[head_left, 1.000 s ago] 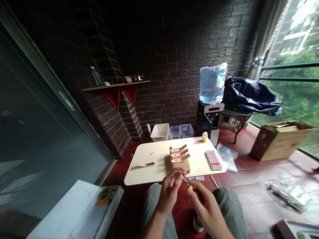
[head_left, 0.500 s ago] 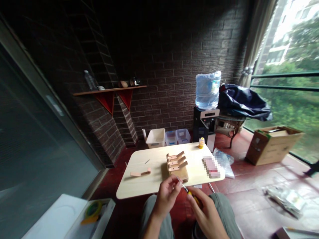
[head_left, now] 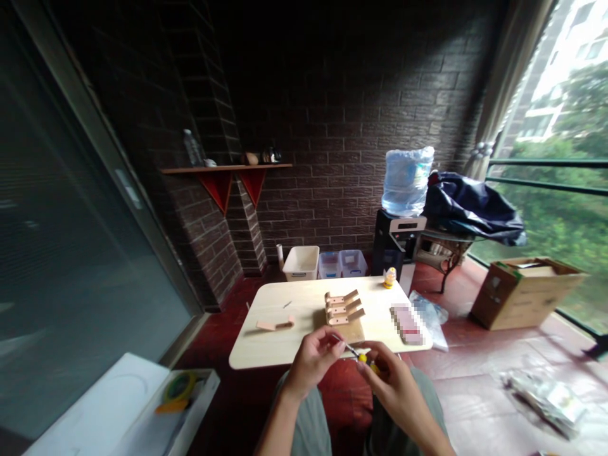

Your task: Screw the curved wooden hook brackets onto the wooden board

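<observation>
My right hand [head_left: 390,384] is closed round the yellow handle of a small screwdriver [head_left: 360,355], held over my lap just before the table's near edge. My left hand [head_left: 311,358] pinches the metal tip of the screwdriver with its fingertips; whether a screw sits there I cannot make out. Just beyond my hands, on the pale wooden table [head_left: 280,335], stands a wooden assembly [head_left: 344,309] with three angled pegs on a board. A loose wooden piece [head_left: 275,324] lies to its left, with a small screw [head_left: 287,304] behind it.
A pixelated flat object [head_left: 406,322] and a small yellow figure [head_left: 390,277] lie on the table's right side. Behind stand plastic bins [head_left: 303,262], a water dispenser [head_left: 398,229] and a cardboard box [head_left: 527,291]. A white box with tape [head_left: 176,392] sits at lower left.
My hands stay together on the screwdriver; its shaft has tipped flatter. The head has shifted slightly, so the whole scene slides in the picture.
</observation>
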`<state>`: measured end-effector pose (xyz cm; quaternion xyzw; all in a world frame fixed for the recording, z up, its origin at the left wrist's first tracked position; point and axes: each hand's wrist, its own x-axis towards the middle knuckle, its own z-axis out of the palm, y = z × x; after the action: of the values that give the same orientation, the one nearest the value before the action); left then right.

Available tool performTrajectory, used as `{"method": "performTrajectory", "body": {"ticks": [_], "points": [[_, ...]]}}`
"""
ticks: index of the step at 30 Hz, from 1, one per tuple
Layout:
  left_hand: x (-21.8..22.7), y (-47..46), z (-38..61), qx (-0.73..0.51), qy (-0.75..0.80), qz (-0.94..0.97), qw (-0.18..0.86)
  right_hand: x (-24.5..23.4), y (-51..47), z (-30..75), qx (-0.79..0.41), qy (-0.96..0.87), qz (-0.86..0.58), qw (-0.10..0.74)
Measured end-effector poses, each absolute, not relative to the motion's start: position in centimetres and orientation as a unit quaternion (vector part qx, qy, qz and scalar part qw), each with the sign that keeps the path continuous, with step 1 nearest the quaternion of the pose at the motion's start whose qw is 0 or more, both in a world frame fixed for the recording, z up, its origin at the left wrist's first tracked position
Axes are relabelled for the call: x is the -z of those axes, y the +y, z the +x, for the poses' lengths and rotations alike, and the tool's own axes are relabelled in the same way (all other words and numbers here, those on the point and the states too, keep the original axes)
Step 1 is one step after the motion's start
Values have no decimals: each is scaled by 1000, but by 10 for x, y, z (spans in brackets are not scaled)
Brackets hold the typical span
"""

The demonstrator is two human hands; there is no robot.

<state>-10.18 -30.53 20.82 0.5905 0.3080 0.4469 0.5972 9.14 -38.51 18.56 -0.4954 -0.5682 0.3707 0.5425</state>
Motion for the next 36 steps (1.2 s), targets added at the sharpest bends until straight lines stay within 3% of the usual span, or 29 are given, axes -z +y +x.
{"method": "performTrajectory", "body": {"ticks": [10,20,26,36], "points": [[-220,-310,-128,-448,329,611,564,-210,-381,95,-435,-489,-451,607],[-206,-244,-94,-434,379,671,467,-160,-307,102,-431,-331,-465,698],[-193,-172,-64,-397,383,706,444,-138,-241,119,-464,-342,-464,673],[-157,-77,-46,-359,393,749,395,-141,-132,157,-463,-486,-477,567]]}}
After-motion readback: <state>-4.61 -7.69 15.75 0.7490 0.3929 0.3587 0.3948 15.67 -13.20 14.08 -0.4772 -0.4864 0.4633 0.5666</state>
